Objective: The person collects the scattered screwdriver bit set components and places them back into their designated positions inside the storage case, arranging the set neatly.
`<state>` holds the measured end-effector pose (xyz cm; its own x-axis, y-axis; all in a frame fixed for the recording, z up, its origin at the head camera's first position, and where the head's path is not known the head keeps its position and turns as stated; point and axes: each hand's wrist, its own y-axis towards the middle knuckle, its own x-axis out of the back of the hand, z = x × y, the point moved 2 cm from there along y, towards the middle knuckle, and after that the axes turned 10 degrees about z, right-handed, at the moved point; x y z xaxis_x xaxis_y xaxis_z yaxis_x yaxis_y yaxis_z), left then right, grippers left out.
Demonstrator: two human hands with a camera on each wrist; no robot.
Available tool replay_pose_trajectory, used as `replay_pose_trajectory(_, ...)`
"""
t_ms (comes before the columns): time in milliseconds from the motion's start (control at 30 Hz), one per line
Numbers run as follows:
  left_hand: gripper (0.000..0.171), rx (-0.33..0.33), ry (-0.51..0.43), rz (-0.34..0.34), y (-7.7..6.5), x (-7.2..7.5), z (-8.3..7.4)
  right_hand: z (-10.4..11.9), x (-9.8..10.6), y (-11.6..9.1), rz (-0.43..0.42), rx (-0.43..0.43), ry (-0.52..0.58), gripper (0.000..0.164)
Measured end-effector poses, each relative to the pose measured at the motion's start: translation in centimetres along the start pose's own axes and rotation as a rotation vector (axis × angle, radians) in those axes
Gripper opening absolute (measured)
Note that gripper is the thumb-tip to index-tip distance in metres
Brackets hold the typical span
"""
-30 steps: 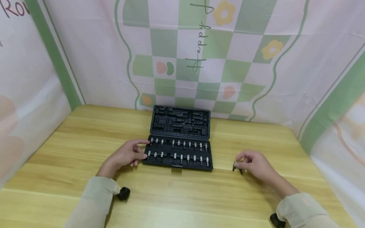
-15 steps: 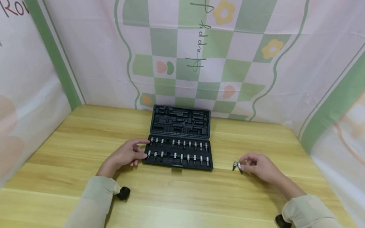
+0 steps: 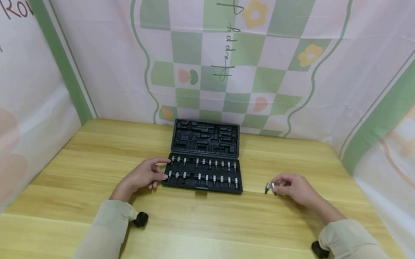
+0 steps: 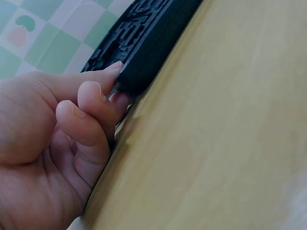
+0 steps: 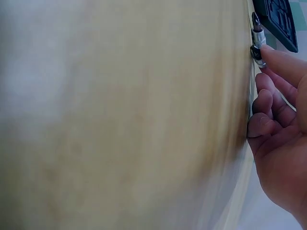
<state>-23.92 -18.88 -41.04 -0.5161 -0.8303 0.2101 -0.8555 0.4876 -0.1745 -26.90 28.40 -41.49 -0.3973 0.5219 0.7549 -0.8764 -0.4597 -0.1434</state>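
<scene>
A black hinged case (image 3: 202, 188) lies open on the table, its base filled with two rows of silver bit sockets (image 3: 214, 180). My left hand (image 3: 146, 174) holds the left edge of the case with thumb and index finger. The left wrist view shows the thumb on the case's rim (image 4: 144, 72) and the other fingers curled. To the right of the case, two loose bit sockets with dark tips are together at the table surface. My right hand (image 3: 292, 189) pinches the right bit socket (image 3: 273, 187) between thumb and index finger. The left bit socket (image 3: 267, 187) leans beside it.
The case lid (image 3: 206, 138), with moulded recesses, stands raised towards the back cloth (image 3: 214, 48). Printed cloth also hangs on both sides of the wooden table (image 3: 198, 231). A gap between bit sockets shows in each row of the case.
My right hand has shifted slightly right, from the left loose bit socket to the right one, uncovering the left one. My left hand and the case have stayed in place.
</scene>
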Motion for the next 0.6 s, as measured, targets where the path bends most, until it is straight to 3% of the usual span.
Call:
replay_pose_trajectory(267, 0.056, -0.004, 0.009, -0.002, 0.2, 0.1, 0.3, -0.2, 0.2, 0.5, -0.025, -0.006, -0.013, 0.019)
replay_pose_trajectory(600, 0.058, 0.007, 0.009, -0.012, 1.6, 0.8, 2.8, -0.8, 0.5, 1.2, -0.050, -0.013, -0.018, 0.013)
